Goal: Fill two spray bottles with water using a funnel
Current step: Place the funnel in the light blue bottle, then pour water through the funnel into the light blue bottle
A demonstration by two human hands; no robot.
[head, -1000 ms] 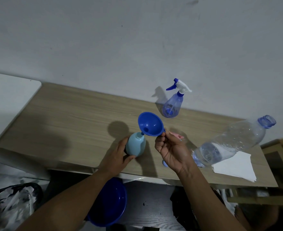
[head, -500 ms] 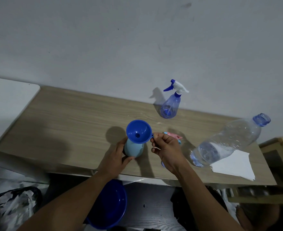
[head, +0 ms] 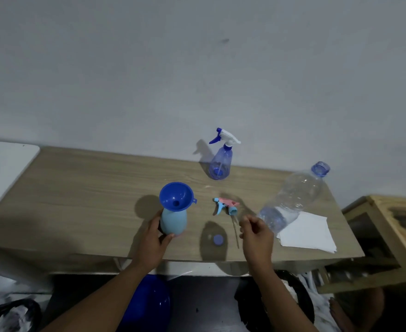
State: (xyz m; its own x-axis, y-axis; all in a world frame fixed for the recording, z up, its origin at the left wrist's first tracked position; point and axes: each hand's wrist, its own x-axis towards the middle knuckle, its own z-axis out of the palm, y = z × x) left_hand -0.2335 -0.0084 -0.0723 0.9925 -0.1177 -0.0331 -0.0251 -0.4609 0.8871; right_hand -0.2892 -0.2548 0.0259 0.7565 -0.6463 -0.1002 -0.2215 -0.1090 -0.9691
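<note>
Fingers of my left grip [head: 152, 238] wrap the pale blue spray bottle [head: 174, 220] near the worktop's [head: 89, 200] front edge, with the funnel [head: 176, 196] seated in its neck. My right grip [head: 257, 236] hangs empty, loosely curled. The water bottle [head: 292, 197] stands just to its right, toward the right edge, open neck up. I judge my right grip nearer to lift it and pour leftward.

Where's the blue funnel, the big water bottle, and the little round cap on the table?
blue funnel [head: 176, 197]: head view, inside of its bowl.
big water bottle [head: 294, 195]: head view, clear middle of its body.
little round cap [head: 218, 239]: head view, its flat top.
</note>
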